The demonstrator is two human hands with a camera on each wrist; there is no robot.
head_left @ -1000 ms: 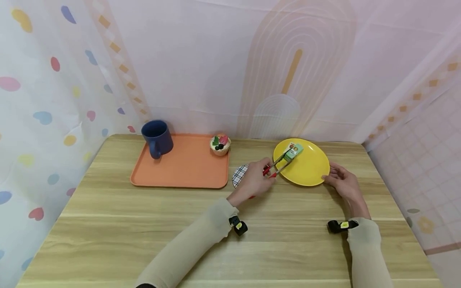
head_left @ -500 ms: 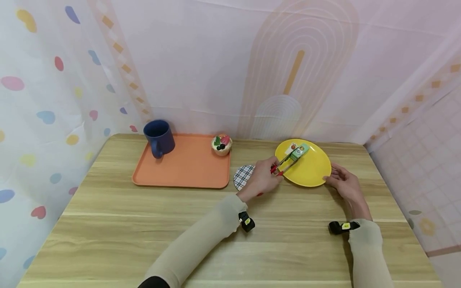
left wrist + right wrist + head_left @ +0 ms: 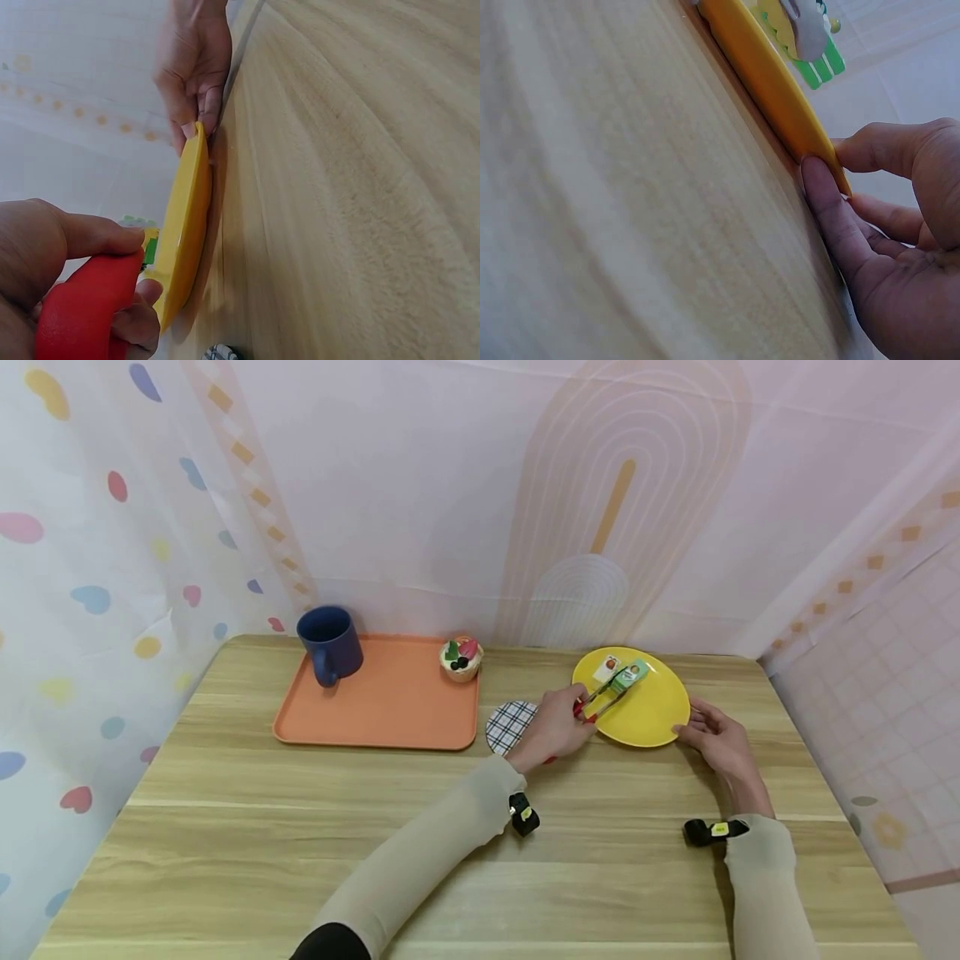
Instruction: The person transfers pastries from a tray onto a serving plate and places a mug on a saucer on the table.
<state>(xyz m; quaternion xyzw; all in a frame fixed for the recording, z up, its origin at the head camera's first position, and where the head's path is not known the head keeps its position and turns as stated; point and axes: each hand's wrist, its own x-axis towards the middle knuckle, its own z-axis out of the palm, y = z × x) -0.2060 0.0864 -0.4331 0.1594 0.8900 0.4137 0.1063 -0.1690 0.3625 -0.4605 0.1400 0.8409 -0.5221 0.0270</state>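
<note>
My left hand (image 3: 555, 725) grips red-handled tongs (image 3: 86, 307) and reaches over the left rim of the yellow plate (image 3: 652, 714). The metal tips of the tongs lie at a small green box-like piece (image 3: 634, 672) with a fruit picture on it; whether they squeeze it is too small to tell. Beside it, on the plate's left part, is a white piece (image 3: 606, 668) with a fruit picture. My right hand (image 3: 722, 745) pinches the plate's right rim between thumb and fingers, as the right wrist view shows closely.
An orange tray (image 3: 375, 718) lies on the left, carrying a dark blue mug (image 3: 333, 645) and a fruit-topped cupcake (image 3: 461, 660). Between tray and plate sits a round checked coaster (image 3: 508, 724), partly behind my left hand. A patterned curtain (image 3: 420, 527) hangs behind the wooden table (image 3: 600, 877).
My left hand and the tongs have shifted right. The green piece has moved right on the plate, away from the white piece. My right hand stays at the plate's rim.
</note>
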